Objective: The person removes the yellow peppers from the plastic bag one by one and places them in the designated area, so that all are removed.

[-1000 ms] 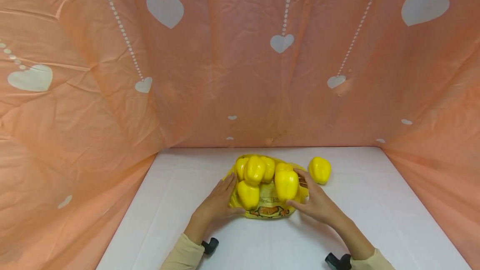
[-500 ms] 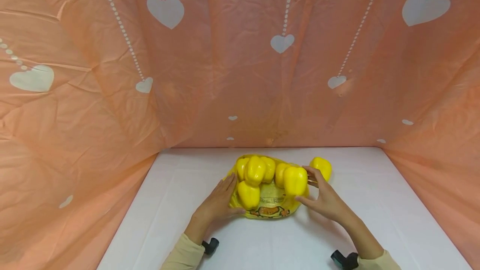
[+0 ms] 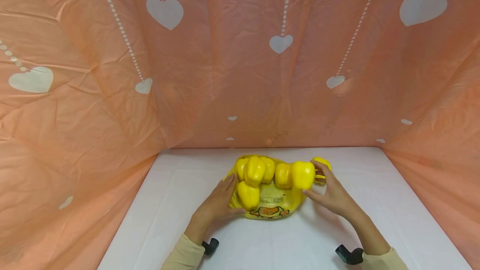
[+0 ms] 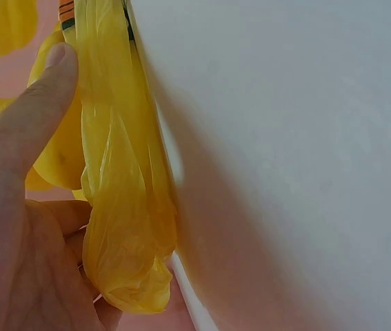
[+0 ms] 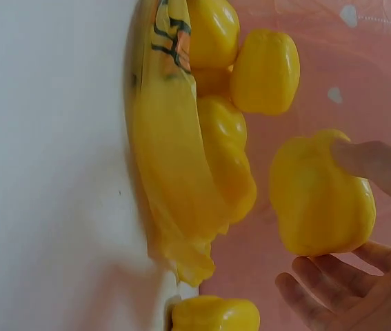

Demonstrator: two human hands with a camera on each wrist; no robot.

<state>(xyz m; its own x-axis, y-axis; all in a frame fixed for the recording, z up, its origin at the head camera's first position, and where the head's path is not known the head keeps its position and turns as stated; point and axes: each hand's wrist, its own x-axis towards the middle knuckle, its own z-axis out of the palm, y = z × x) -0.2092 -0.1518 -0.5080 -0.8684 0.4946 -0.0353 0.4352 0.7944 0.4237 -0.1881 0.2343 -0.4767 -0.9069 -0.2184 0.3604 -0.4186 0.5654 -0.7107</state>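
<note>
Fingers (image 5: 340, 276) of the right hand (image 3: 334, 197) curve along one side of a yellow pepper (image 3: 303, 174), with the thumb (image 5: 369, 162) opposed; the pepper is pinched between them. It is held up over the right edge of the yellow bag (image 3: 273, 191), and the right wrist view shows a gap between it and both the bag and the other peppers.

Handling: the gloss and regular lobes suggest a moulded, probably hollow imitation, hence light, stiff-walled and hard to bruise. The smooth skin may slip under dry fingertips. The best hold is probably across the widest part, with the fingers seated in the grooves between lobes; a pinch on the tapered end would be likelier to slide off.

The bag lies spread beneath, a thin, creased, printed film that should give readily and needs steadying. Its left side is met by the left hand (image 3: 218, 200), fingers extended along it and thumb spread toward the near rim. Five peppers (image 3: 249, 195) rest on the bag, four grouped at left and one at right. Beyond the right hand, at far right, a loose pepper (image 3: 322, 162), partly hidden, sits on the white desk (image 3: 187, 170).
</note>
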